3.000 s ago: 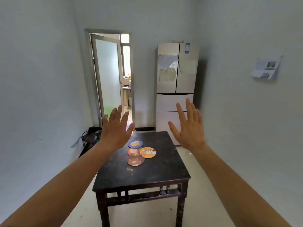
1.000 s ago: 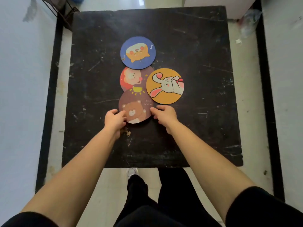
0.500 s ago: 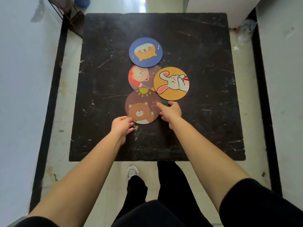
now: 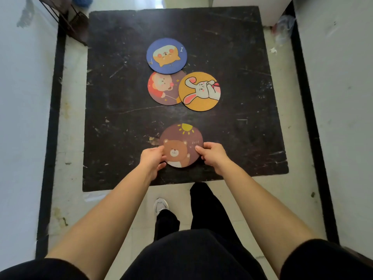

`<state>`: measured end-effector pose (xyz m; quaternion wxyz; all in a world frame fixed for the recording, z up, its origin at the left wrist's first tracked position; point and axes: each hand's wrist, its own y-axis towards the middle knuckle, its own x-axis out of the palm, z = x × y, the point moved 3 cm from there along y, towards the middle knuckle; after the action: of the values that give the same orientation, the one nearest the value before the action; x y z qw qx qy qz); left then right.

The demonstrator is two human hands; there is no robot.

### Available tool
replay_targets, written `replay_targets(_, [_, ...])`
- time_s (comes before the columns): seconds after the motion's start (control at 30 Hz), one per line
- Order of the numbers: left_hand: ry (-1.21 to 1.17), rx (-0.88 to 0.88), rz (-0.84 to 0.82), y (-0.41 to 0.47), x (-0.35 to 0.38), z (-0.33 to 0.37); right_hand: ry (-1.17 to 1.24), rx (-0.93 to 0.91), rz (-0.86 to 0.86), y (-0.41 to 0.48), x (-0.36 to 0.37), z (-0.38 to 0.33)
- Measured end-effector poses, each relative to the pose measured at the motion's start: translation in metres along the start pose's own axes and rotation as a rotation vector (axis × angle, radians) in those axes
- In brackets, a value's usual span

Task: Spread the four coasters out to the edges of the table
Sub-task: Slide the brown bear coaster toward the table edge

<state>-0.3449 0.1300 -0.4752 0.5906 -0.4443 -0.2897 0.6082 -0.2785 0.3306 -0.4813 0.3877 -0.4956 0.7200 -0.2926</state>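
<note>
Four round coasters lie on a scratched black table (image 4: 121,118). The brown bear coaster (image 4: 180,145) sits close to the near edge, apart from the others. My left hand (image 4: 152,159) pinches its left rim and my right hand (image 4: 213,155) pinches its right rim. Further back, the blue coaster (image 4: 166,55) overlaps the top of the red coaster (image 4: 161,87). The yellow rabbit coaster (image 4: 199,91) overlaps the red one's right side.
White walls stand close on the left and right of the table. A dark wire rack (image 4: 68,23) leans at the table's far left corner. A crumpled plastic bag (image 4: 283,27) lies on the floor at the far right. My legs and a shoe (image 4: 160,206) are below the near edge.
The bear coaster has come away from the cluster and moved toward the near edge. My two hands have closed on its left and right rims.
</note>
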Motion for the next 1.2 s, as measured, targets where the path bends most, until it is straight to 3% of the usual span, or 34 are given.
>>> replay_targets(0.1, [0.183, 0.108, 0.067, -0.004, -0.002, -0.024, -0.235, -0.049, 0.098, -0.009, -0.007, 0.028])
replay_targets(0.23, [0.376, 0.172, 0.138, -0.006, -0.010, -0.041, -0.276, -0.101, 0.201, -0.019, -0.006, 0.036])
replay_targets(0.4, [0.434, 0.184, 0.179, -0.005, -0.010, -0.040, -0.378, -0.222, 0.314, -0.026, 0.000, 0.033])
replay_targets(0.53, [0.446, 0.185, 0.181, -0.005, -0.009, -0.042, -0.486, -0.298, 0.315, -0.028, 0.005, 0.034])
replay_targets(0.77, [0.395, 0.187, 0.162, -0.005, -0.011, -0.046, -0.449, -0.335, 0.276, -0.026, 0.001, 0.033])
replay_targets(1.2, [0.350, 0.196, 0.177, -0.002, -0.016, -0.048, -0.441, -0.302, 0.216, -0.014, -0.001, 0.025])
